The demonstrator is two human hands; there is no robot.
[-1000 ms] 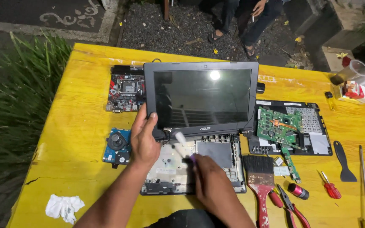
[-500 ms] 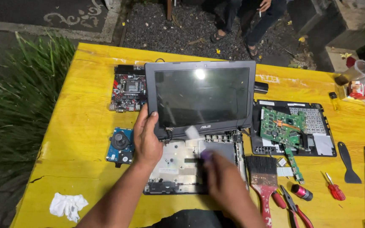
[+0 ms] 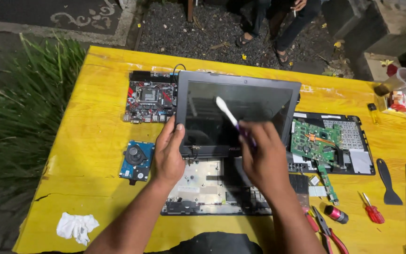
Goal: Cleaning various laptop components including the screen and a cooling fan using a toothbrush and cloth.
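An opened laptop stands in the middle of the yellow table (image 3: 95, 108), its dark screen (image 3: 240, 113) upright above a stripped base (image 3: 203, 188). My left hand (image 3: 167, 157) grips the screen's lower left corner, thumb on the bezel. My right hand (image 3: 261, 157) holds a toothbrush (image 3: 229, 114) with a purple handle and white head, raised in front of the screen glass.
A red and black motherboard (image 3: 149, 96) lies behind the left of the laptop, a bare hard drive (image 3: 137, 160) beside it. On the right are a second laptop base with a green board (image 3: 325, 141), a black scraper (image 3: 387, 181), screwdrivers (image 3: 372, 211) and pliers (image 3: 327, 230). A white cloth (image 3: 76, 226) lies front left. A person's legs (image 3: 278, 23) show beyond the table.
My right hand has risen from the laptop base to the screen, carrying the toothbrush up in front of the glass. My left hand keeps its grip on the screen corner.
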